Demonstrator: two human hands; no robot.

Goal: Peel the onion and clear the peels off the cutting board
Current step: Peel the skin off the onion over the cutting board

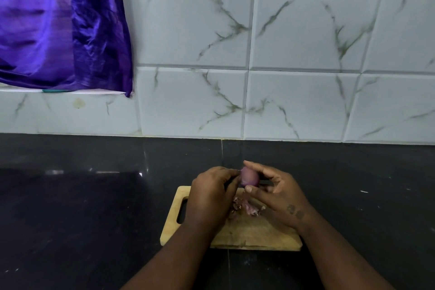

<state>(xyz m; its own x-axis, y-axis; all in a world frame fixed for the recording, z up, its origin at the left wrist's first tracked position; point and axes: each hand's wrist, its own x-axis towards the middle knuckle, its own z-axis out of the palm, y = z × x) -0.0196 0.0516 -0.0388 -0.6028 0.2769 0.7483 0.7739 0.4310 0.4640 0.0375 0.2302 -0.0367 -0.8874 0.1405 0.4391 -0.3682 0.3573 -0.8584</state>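
Observation:
A small purple onion (249, 177) is held in the air above the far edge of a wooden cutting board (249, 233). My right hand (279, 195) grips it between thumb and fingers. My left hand (211, 193) touches the onion's left end with its fingertips, which are curled in. A small heap of pinkish onion peels (244, 207) lies on the board under my hands. The board has a slot handle (182, 211) at its left end.
The board lies on a dark polished countertop (94, 207) running to a white marble-look tiled wall (259, 77). A purple cloth (61, 26) hangs at the upper left over a ledge. Small white specks lie on the counter at the right.

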